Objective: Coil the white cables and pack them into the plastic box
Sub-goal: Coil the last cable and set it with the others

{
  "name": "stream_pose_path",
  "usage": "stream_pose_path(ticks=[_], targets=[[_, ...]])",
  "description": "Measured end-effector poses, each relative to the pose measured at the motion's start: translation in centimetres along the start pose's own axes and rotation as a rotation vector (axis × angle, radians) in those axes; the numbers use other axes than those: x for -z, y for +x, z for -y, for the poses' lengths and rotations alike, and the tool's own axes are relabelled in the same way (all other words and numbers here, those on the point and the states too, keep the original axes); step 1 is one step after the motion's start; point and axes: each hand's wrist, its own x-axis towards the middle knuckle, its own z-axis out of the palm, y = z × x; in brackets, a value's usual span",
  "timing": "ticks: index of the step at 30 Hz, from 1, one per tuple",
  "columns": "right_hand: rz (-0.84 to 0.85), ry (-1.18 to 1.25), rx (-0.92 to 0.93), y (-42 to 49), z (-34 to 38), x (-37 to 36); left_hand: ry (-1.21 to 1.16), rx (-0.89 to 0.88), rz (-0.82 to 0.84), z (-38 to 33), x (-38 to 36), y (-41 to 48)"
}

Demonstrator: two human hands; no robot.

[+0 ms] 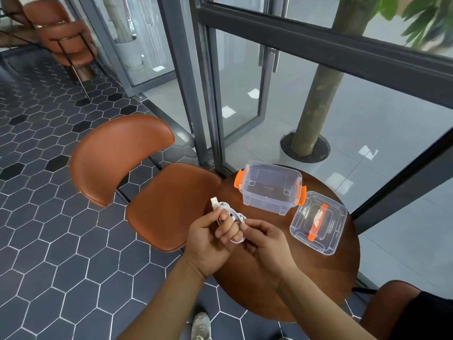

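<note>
Both hands meet over the near edge of the round counter (282,285), working 1 white cable (235,215). The left hand (210,244) is closed around a small bundle of loops, with the USB plug (215,203) sticking up past its fingers. The right hand (266,244) pinches the cable just beside it, apparently feeding or tucking the last stretch. The coil looks nearly formed but is not yet tied off or let go.

Further out, the plastic box (270,187) with orange latches stands open on the counter and looks empty. Its lid (318,223) lies loose beside it, to the right.

So packing has not begun: this coil has to go in, and the lid has to go on. No other cable shows in this view.
</note>
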Motion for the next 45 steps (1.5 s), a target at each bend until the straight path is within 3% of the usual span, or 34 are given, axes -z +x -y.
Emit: stream_pose_path(ticks=[12,15,19,22,28,31,35,39,45], targets=[[-0.213,0.049,-0.023,0.1,-2.5,-0.4,0.339,0.23,-0.208,-2.3,-2.9,0.3],[-0.231,0.111,-0.046,0.2,-2.8,-0.8,0.528,0.229,-0.219,-3.1,-3.1,0.1],[-0.24,0.093,0.03,0.5,-1.8,0.1,0.969,0.184,-0.335,-3.5,-1.7,-0.4],[-0.232,-0.055,0.092,0.3,-1.4,0.6,0.827,0.174,-0.408,-2.6,-1.1,-0.8],[-0.225,-0.124,0.107,0.1,-1.5,1.3,0.677,-0.003,-0.524,0.1,-0.3,-1.3],[-0.189,-0.157,0.124,-0.3,-1.4,1.6,0.685,-0.052,-0.544,0.4,-0.2,-1.6],[-0.264,-0.335,0.167,0.2,-1.4,2.8,0.711,-0.082,-0.548,0.4,-0.2,-1.7],[-0.289,-0.352,0.116,0.6,-1.2,3.9,0.712,-0.121,-0.535,0.8,-0.6,-1.5],[-0.228,-0.441,0.095,0.9,-0.5,5.2,0.705,-0.1,-0.489,1.2,-0.9,-1.2]])
